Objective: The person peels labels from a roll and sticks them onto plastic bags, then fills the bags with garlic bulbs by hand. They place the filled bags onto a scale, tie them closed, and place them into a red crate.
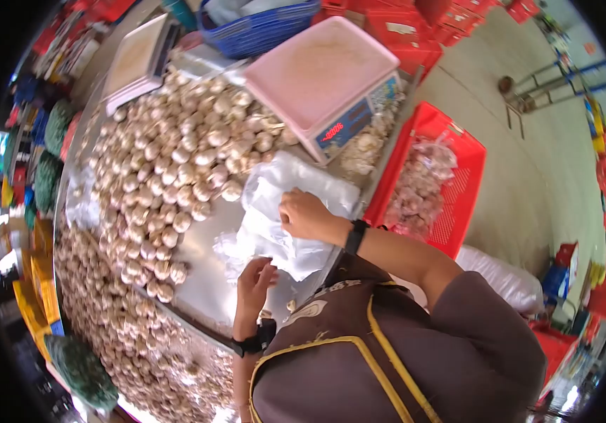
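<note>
A stack of clear plastic bags (264,233) lies on the metal table in front of me. My right hand (306,213) is over the bags, its fingers curled in and pinching the thin plastic. Lower down, my left hand (254,285) is beside the bags' near edge, fingers loosely bent and apart, with nothing visible in it. Many loose garlic bulbs (183,173) are heaped beyond and to the left of the bags. A pink-topped digital scale (324,77) with a lit red display stands just past the bags.
To the right, a red plastic crate (473,169) holds bagged garlic (419,183). A second scale (137,60) and a blue basket (257,32) stand at the back. More small garlic (106,296) fills the lower left, beside a green net sack (81,370).
</note>
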Demonstrator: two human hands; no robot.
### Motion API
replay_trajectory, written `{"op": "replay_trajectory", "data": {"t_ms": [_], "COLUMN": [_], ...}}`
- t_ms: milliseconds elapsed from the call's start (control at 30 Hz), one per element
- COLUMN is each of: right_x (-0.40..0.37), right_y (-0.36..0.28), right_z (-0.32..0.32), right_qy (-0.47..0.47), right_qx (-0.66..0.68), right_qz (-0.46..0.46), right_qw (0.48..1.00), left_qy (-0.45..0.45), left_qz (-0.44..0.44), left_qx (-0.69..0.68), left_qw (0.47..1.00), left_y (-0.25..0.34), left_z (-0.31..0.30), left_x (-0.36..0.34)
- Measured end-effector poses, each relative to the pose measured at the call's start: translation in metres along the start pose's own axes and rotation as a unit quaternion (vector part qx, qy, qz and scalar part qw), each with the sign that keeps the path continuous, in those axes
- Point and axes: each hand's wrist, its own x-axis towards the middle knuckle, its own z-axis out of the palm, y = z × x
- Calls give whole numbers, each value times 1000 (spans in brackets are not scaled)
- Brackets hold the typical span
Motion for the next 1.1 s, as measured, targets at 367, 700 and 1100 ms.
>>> {"op": "replay_trajectory", "data": {"t_ms": [367, 700, 1100], "right_x": [30, 25, 49], "right_y": [-36, -6, -97], "right_z": [45, 129, 30], "right_qy": [-134, -301, -378], "right_qx": [372, 346, 513], "right_qz": [17, -176, 167], "right_qw": [918, 871, 752], "left_qy": [167, 106, 171], "left_qz": [-15, 14, 12], "left_qx": [-328, -382, -262], "left_qw": [930, 918, 950], "left_y": [-54, 41, -40], "left_z": [-30, -60, -119], "left_x": [7, -65, -24]}}
